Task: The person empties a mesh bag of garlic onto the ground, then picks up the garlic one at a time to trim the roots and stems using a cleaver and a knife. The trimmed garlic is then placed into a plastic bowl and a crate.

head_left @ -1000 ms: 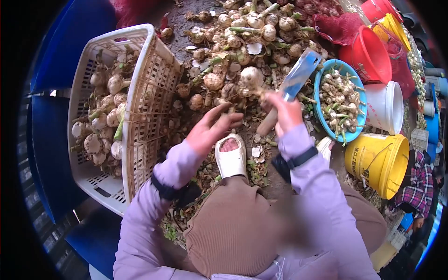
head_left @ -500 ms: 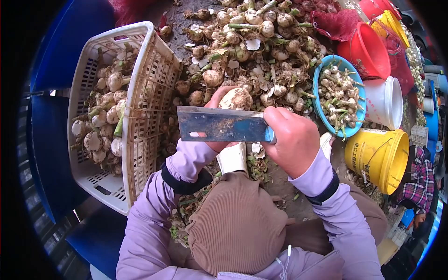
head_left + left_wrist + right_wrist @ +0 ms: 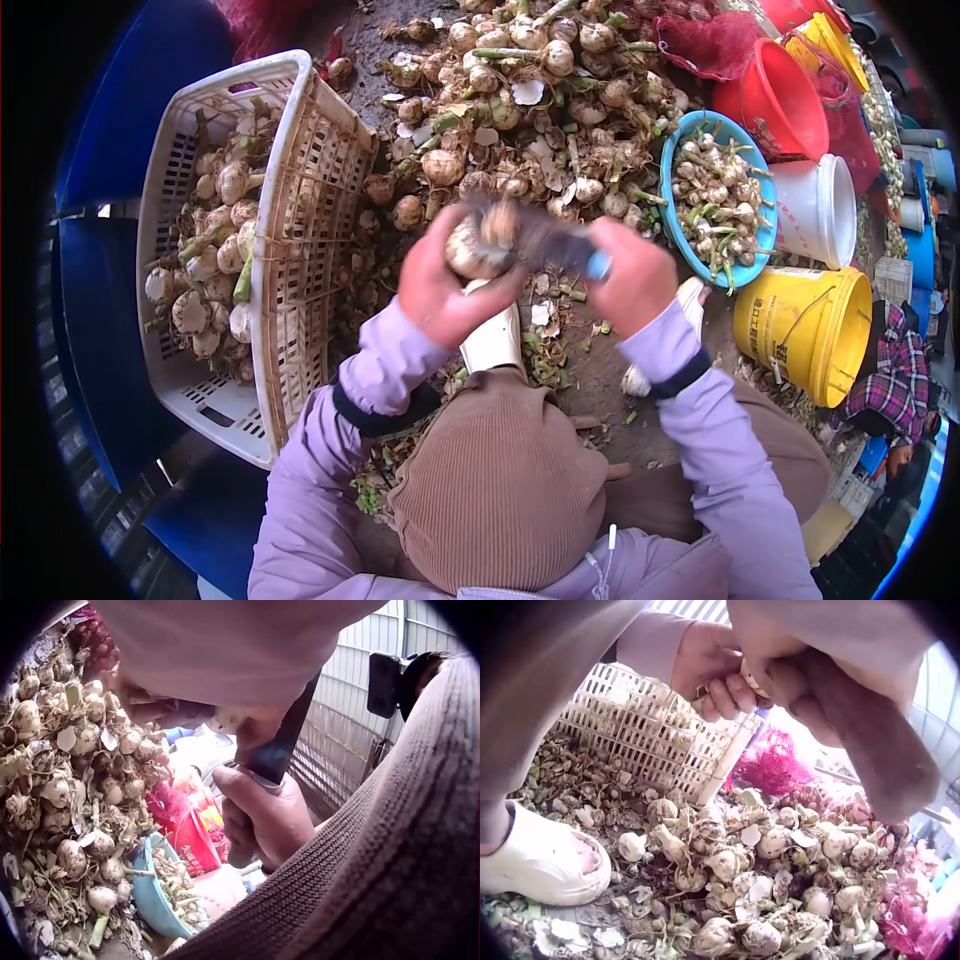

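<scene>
In the head view my left hand curls round a garlic bulb, held above the white shoe. Opposite it, my right hand grips the handle of a broad knife, whose blurred blade reaches to the bulb. The left wrist view shows the right hand with its thumb near the base of the dark blade. In the right wrist view the wooden handle sticks out of my right fist, and the left fingers bend round the bulb, mostly hidden there.
A garlic pile spreads beyond my hands. On the left stands a white crate of bulbs. At the right are a blue basin of trimmed garlic, a red bucket, a white bucket and a yellow bucket. Another person is at the far right.
The right hand first swung the knife from beside the basin to lie across in front of the left hand. The left hand took hold of a bulb; the blade has since turned and blurred beside it.
</scene>
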A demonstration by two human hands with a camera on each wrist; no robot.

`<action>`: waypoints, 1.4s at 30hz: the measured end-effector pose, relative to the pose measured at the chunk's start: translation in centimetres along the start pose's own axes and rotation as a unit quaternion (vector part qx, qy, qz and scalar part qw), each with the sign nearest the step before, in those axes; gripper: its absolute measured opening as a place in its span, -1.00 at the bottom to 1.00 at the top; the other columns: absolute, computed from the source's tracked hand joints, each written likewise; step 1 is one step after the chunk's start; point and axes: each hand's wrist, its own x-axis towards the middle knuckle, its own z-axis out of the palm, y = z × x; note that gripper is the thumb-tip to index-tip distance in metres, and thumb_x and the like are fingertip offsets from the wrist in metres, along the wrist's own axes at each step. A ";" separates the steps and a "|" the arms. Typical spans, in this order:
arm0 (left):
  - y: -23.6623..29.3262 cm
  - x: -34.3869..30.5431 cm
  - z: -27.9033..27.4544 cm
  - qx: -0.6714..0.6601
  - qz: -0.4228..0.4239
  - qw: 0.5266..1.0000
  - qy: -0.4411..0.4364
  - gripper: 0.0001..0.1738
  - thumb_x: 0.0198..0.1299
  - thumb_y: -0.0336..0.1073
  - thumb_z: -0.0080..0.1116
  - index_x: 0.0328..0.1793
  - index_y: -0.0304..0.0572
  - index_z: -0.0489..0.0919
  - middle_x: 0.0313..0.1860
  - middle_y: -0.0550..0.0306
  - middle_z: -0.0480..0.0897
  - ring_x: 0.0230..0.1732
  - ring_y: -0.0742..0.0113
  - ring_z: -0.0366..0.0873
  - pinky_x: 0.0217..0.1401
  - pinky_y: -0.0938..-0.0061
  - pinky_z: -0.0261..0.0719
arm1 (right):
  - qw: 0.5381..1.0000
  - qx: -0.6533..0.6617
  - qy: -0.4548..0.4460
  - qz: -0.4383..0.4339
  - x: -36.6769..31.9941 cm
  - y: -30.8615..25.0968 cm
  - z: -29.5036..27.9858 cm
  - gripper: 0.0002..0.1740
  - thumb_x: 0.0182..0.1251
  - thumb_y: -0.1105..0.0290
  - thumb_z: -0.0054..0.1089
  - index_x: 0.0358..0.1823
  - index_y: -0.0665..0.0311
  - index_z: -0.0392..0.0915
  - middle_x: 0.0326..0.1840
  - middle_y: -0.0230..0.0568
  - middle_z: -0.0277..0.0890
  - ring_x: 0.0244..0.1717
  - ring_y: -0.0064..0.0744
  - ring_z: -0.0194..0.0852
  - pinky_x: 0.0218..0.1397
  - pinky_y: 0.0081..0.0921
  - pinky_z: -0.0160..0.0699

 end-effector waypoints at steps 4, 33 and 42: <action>-0.5 0.1 -1.6 0.061 -0.003 0.997 0.041 -0.37 -0.09 -0.30 0.46 0.13 -0.29 0.43 -0.13 0.01 0.59 -0.11 0.29 0.60 0.01 0.42 0.54 | 0.993 0.050 -0.016 0.110 -0.2 0.4 -1.7 -0.78 0.09 0.36 0.32 -0.30 0.18 0.45 -0.36 -0.08 0.51 -0.40 0.02 0.55 -0.38 -0.14 0.49; 1.4 0.6 -4.1 0.386 0.269 0.877 0.102 -0.71 0.15 -0.47 0.21 0.03 -0.18 0.62 -0.21 0.03 0.67 -0.21 0.14 0.60 -0.11 0.33 0.56 | 0.956 0.114 -0.011 0.270 -1.8 2.7 1.9 -0.68 0.18 0.20 0.35 -0.39 0.27 0.44 -0.54 -0.08 0.53 -0.50 0.02 0.55 -0.43 -0.21 0.49; 4.5 -0.7 -12.6 0.447 0.256 0.817 0.259 -0.44 0.13 -0.65 0.09 0.32 -0.25 0.42 0.27 -0.09 0.50 0.31 0.04 0.43 0.33 0.28 0.44 | 0.955 0.024 0.123 0.270 2.1 10.7 13.6 -0.59 -0.09 0.29 0.53 -0.25 0.30 0.55 -0.06 -0.08 0.43 -0.14 0.03 0.55 -0.02 -0.18 0.56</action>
